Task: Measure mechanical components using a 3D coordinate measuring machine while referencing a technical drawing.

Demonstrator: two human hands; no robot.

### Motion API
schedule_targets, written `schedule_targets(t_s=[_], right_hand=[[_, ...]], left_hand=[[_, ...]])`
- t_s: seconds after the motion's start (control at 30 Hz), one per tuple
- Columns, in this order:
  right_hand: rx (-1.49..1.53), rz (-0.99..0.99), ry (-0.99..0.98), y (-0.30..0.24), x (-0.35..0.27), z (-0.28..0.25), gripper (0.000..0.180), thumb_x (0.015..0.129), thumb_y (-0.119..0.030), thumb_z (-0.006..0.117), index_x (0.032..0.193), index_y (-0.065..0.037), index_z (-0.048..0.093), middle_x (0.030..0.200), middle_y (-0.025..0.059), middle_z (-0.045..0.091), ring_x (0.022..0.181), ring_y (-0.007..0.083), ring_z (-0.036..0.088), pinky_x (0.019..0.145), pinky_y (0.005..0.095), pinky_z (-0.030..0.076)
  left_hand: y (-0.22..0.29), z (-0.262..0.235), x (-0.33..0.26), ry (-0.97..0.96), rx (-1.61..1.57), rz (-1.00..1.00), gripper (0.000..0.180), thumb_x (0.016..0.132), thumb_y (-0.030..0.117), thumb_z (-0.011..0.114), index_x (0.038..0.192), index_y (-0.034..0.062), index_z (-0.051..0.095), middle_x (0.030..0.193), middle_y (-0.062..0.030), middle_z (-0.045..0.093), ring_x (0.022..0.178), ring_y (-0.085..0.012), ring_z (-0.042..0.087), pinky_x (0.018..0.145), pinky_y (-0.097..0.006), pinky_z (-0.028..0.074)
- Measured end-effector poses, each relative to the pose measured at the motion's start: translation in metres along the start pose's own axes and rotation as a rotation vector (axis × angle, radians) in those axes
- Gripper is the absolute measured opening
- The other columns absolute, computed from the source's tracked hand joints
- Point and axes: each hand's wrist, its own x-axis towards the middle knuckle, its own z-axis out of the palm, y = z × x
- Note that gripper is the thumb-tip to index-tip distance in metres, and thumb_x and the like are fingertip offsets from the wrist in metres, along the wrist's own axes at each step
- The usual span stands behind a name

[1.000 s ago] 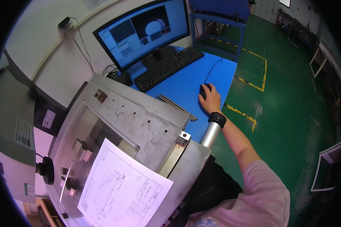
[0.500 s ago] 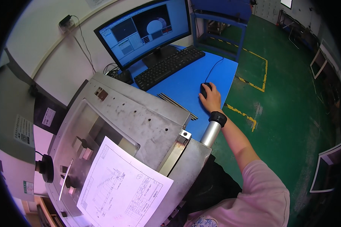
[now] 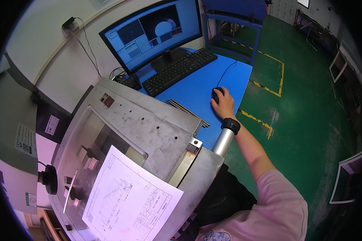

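Note:
My right hand (image 3: pixel 225 106) rests over a black computer mouse (image 3: pixel 217 94) on the blue tabletop (image 3: pixel 233 78), its fingers curved round the mouse. The forearm passes behind a silver cylinder (image 3: pixel 223 142) with a black ribbed knob (image 3: pixel 231 125) that sticks up beside the wrist. A black keyboard (image 3: pixel 180 71) lies to the left of the mouse, in front of a monitor (image 3: pixel 153 34) showing a pale round shape on a dark window. My left hand is out of the picture.
A grey metal machine bed (image 3: pixel 145 124) fills the near left, with a printed technical drawing (image 3: pixel 128 197) lying over it. Small pinkish blocks (image 3: pixel 93 164) and a thin silver stick (image 3: pixel 70 190) sit there. Thin metal rods (image 3: pixel 188 112) lie by the bed's far edge. Blue metal frame (image 3: pixel 233 28) behind.

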Motion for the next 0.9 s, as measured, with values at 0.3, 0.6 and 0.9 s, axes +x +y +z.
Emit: schedule_targets(t_s=[0.3, 0.6, 0.9], right_hand=[[0.006, 0.011, -0.002, -0.001, -0.001, 0.000, 0.044, 0.069, -0.025, 0.061, 0.110, -0.013, 0.052, 0.120, 0.0166, 0.041, 0.107, 0.0328, 0.043, 0.090, 0.0415, 0.034], [-0.025, -0.007, 0.026, -0.004, -0.001, -0.005, 0.054, 0.066, -0.025, 0.063, 0.117, -0.014, 0.047, 0.122, 0.0178, 0.039, 0.108, 0.0337, 0.042, 0.091, 0.0410, 0.033], [0.451, -0.088, 0.070, 0.020, -0.007, -0.052, 0.039, 0.069, -0.017, 0.062, 0.105, -0.007, 0.054, 0.110, 0.0157, 0.049, 0.098, 0.0258, 0.050, 0.082, 0.0330, 0.040]], left_hand=[[0.008, -0.001, 0.003, -0.004, -0.034, 0.007, 0.039, 0.087, 0.030, 0.039, 0.101, -0.0052, 0.049, 0.099, -0.0189, 0.049, 0.092, -0.0300, 0.045, 0.082, -0.044, 0.034], [-0.002, -0.005, 0.004, 0.046, -0.018, 0.037, 0.036, 0.087, 0.027, 0.040, 0.097, -0.0053, 0.051, 0.098, -0.0187, 0.049, 0.092, -0.0294, 0.046, 0.083, -0.044, 0.035], [0.020, -0.042, 0.022, 0.289, 0.221, -0.146, 0.029, 0.087, 0.021, 0.043, 0.096, -0.0044, 0.053, 0.098, -0.0171, 0.048, 0.093, -0.0289, 0.048, 0.082, -0.041, 0.039]])
